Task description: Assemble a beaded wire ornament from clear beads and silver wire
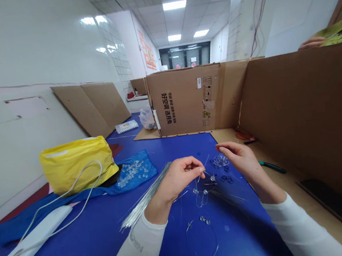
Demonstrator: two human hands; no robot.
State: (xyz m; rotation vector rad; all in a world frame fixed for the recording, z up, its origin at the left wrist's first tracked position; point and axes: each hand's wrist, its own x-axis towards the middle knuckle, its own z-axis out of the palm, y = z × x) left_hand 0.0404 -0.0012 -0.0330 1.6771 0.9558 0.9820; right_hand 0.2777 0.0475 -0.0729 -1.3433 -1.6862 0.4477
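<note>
Left hand (pixel 188 173): gripped part of wire (pixel 207 161) hidden in the pinch. Right hand (pixel 236 153): anything pinched too small to tell. Left sleeve (pixel 137 245): cut off by bottom edge. Co-worker (pixel 336 32): cut off by right edge, partly behind cardboard (pixel 302 98).

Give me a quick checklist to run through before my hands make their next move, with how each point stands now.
1. Left hand has a pinch on the beaded wire: ok.
2. Right hand is holding something thin: cannot tell; its fingertips are too small to judge.
3. Loose clear beads are out on the blue cloth: ok.
4. Straight wires are gathered in one bundle: not ok; more lie scattered to the right.
5. Space around the hands is clear: not ok; black rings lie near the right hand.
</note>
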